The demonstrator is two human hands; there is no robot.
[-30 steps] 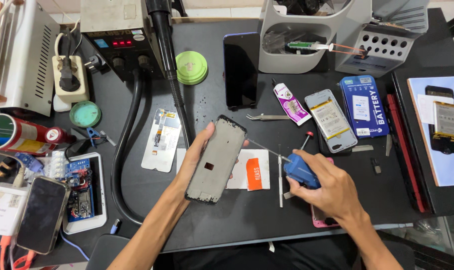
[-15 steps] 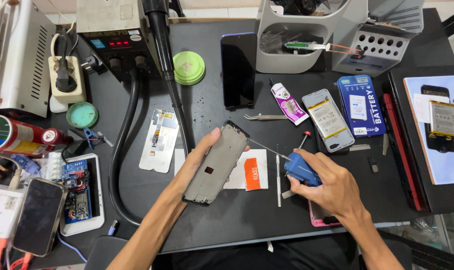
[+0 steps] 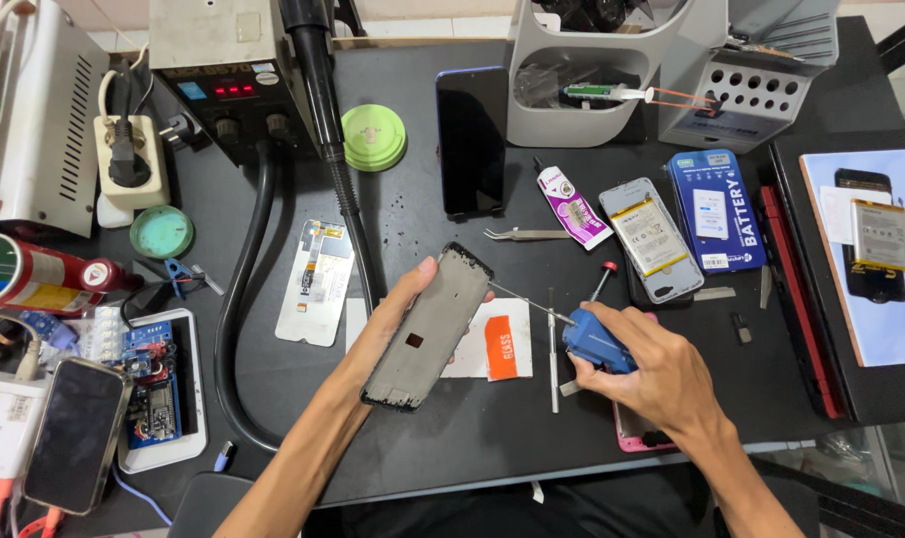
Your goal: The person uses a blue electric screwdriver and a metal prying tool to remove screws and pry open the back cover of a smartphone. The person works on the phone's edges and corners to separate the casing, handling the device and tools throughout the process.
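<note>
A phone frame [image 3: 428, 329] is held in the left hand [image 3: 393, 324], just above the table [image 3: 492, 438] near the middle of its front edge, tilted so that its top end points away and to the right. The hand is wrapped around the frame's long left side, thumb on one edge and fingers behind. The right hand [image 3: 652, 374] is closed around a blue tool [image 3: 594, 344], whose thin needle tip reaches toward the frame's upper right edge. The frame is judged light, thin and stiff but easily bent or cracked, so it is best gripped by its long edges, not its face.

Beneath the frame a white card with an orange label [image 3: 499, 344] lies on the table. At the front left corner a phone [image 3: 77, 433] and a circuit board [image 3: 153, 384] are seen. Further back, toward the middle, tweezers [image 3: 527, 235], a glue tube [image 3: 572, 207] and two batteries [image 3: 652, 239] are laid out. Along the far edge a dark phone [image 3: 470, 139], a green round tin [image 3: 373, 136] and a hot-air station [image 3: 235, 75] are set.
</note>
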